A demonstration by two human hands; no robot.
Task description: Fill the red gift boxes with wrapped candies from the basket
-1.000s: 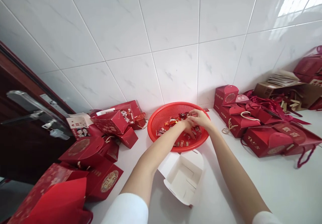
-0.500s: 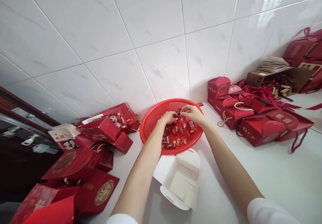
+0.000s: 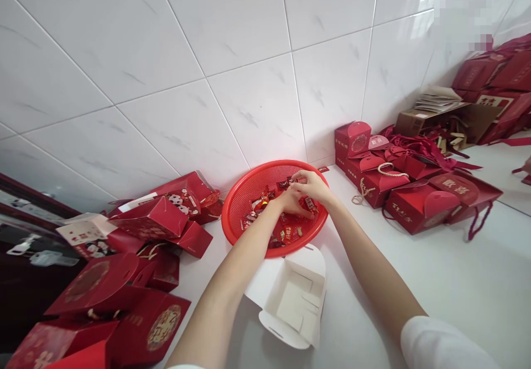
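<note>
Both hands are inside a red plastic basket that holds several wrapped candies in red, gold and brown. My left hand stretches across the candies with its fingers apart. Just above it, my right hand has thumb and fingers brought together by the far-side candies; anything between the fingertips is too small to make out. In front of the basket an open box with a white inside stands on the table, its flaps folded outward and no candy visible in it.
Red gift boxes are heaped on the left, beside a dark cabinet with keys. More red boxes with rope handles stand on the right. Behind them are ribbons and a brown carton. A tiled wall rises behind the basket.
My left hand has moved right and nearer across the basket, its fingers now spread below my right hand. More candies show at the basket's left. The view has shifted slightly.
</note>
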